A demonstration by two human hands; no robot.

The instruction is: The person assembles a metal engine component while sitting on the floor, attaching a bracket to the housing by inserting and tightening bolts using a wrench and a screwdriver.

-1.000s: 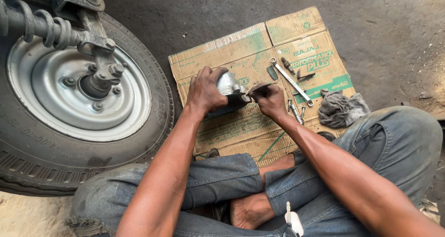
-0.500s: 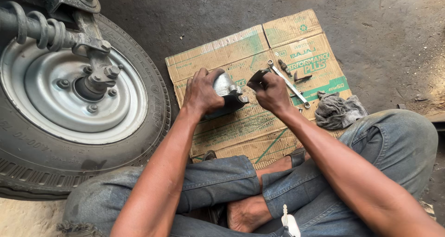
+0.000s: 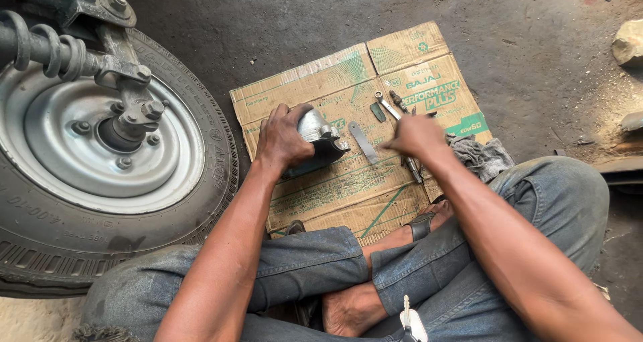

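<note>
Vehicle repair workshop: wheel with suspension spring, tools on cardboard (oily concrete floor)

Dark, gritty concrete floor, oil-stained; flattened cardboard spread on it; daylight, possibly outdoors.

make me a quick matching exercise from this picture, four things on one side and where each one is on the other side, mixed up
Things:
1. metal part
2. wheel
3. grey rag
4. flat metal strip

Places:
A. far left, beside the cardboard
B. on the cardboard between the two hands
C. under the left hand
D. at the cardboard's right edge, by the knee

Pairs: 1-C, 2-A, 3-D, 4-B
</note>
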